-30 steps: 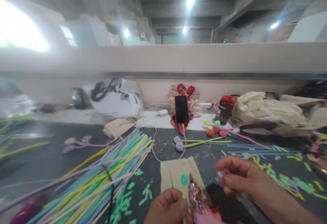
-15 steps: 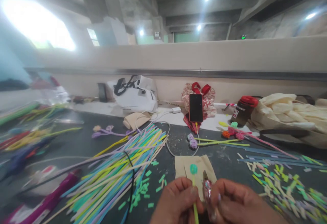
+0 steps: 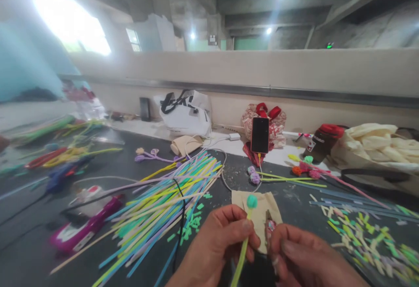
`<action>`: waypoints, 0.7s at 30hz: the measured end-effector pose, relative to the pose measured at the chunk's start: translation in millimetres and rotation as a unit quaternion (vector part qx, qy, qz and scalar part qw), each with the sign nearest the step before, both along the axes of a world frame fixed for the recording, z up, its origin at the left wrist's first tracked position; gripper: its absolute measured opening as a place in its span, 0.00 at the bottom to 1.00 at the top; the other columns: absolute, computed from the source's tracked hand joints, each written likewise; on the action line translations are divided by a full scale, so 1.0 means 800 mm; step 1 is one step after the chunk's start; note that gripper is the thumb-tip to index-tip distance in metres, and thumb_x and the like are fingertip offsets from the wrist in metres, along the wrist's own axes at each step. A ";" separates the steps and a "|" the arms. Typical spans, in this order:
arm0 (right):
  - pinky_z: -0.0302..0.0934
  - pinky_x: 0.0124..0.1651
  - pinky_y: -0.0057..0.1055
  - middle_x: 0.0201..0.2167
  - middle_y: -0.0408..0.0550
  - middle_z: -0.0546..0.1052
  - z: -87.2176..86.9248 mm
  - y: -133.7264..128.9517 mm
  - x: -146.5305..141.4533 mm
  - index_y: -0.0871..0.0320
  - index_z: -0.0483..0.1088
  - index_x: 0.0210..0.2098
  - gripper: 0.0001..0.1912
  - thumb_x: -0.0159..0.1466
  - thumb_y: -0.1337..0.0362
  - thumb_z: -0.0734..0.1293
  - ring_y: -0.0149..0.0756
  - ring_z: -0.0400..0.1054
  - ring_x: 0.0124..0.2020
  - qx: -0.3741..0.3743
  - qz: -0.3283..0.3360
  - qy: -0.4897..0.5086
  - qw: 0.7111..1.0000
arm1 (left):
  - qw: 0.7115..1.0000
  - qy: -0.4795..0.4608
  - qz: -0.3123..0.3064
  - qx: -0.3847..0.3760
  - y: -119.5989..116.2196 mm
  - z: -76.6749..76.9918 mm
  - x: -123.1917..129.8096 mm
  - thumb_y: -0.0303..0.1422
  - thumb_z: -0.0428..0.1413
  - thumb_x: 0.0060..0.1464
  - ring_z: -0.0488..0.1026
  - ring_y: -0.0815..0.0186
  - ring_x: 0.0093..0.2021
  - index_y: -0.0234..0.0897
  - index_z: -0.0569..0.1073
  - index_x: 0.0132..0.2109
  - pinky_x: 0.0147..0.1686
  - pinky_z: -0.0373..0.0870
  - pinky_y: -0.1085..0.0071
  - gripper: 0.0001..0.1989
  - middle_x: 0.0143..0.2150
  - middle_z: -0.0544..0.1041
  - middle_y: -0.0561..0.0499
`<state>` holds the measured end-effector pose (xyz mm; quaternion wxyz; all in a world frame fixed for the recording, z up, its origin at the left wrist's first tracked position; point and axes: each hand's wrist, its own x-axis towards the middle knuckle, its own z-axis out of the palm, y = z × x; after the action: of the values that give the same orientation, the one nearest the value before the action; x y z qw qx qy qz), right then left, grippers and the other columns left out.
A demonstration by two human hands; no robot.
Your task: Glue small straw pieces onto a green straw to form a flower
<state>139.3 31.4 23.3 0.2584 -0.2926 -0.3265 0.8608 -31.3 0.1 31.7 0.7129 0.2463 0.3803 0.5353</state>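
My left hand (image 3: 225, 237) pinches a yellow-green pipe-cleaner stem (image 3: 241, 258) between thumb and fingers. A round mint-green bud (image 3: 252, 201) tops the stem, just above my fingertips. Close beside it on the right, my right hand (image 3: 301, 252) is closed around a small pointed tool (image 3: 270, 226) with a glittery pinkish body. The tool's dark tip points up and stands apart from the stem; its lower part is hidden by my fingers. Behind both hands a beige cloth (image 3: 262, 202) lies on the dark table.
Left of my hands lies a pile of coloured pipe cleaners (image 3: 163, 204) with a black cord across it. A magenta-and-white device (image 3: 87, 228) is farther left. Cut pieces (image 3: 369, 234) cover the right side. A phone (image 3: 260, 135) leans on a patterned bag, near a red-lidded bottle (image 3: 324, 141).
The view has swung left, so the table things sit farther right. My left hand has tilted the stem, its lower end now leaning left. Both hands keep their holds.
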 end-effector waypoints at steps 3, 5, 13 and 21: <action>0.54 0.21 0.14 0.19 0.40 0.69 0.002 0.001 -0.002 0.62 0.72 0.29 0.11 0.52 0.60 0.74 0.19 0.60 0.17 -0.001 -0.034 -0.025 0.999 | 0.999 0.019 0.028 -0.007 0.001 -0.005 0.008 0.32 0.61 0.41 0.66 0.76 0.15 0.34 0.67 0.25 0.16 0.52 0.81 0.09 0.20 0.75 0.52; 0.55 0.20 0.14 0.21 0.40 0.71 0.001 -0.001 -0.004 0.59 0.72 0.36 0.15 0.51 0.61 0.75 0.20 0.62 0.17 -0.013 -0.056 -0.044 0.997 | 0.999 0.015 0.051 -0.005 0.002 -0.010 0.014 0.32 0.62 0.40 0.66 0.75 0.15 0.34 0.67 0.25 0.17 0.54 0.81 0.10 0.20 0.76 0.51; 0.61 0.24 0.19 0.23 0.39 0.74 -0.005 -0.002 -0.024 0.55 0.65 0.49 0.31 0.49 0.60 0.76 0.26 0.68 0.20 0.021 -0.126 -0.018 0.992 | 0.997 -0.007 0.074 0.038 0.004 -0.023 0.019 0.35 0.64 0.38 0.66 0.74 0.15 0.34 0.69 0.27 0.14 0.54 0.80 0.13 0.18 0.74 0.53; 0.51 0.14 0.16 0.21 0.38 0.74 -0.009 0.012 -0.029 0.57 0.61 0.51 0.31 0.52 0.59 0.74 0.20 0.59 0.11 0.110 -0.110 0.014 0.988 | 0.992 -0.013 0.107 0.059 0.019 -0.048 0.019 0.40 0.66 0.33 0.70 0.67 0.20 0.33 0.71 0.25 0.22 0.63 0.72 0.17 0.22 0.77 0.48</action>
<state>116.1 40.7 15.8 0.3867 -0.2846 -0.3818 0.7897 -16.4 15.2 -7.0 0.6408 0.2385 0.3628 0.6332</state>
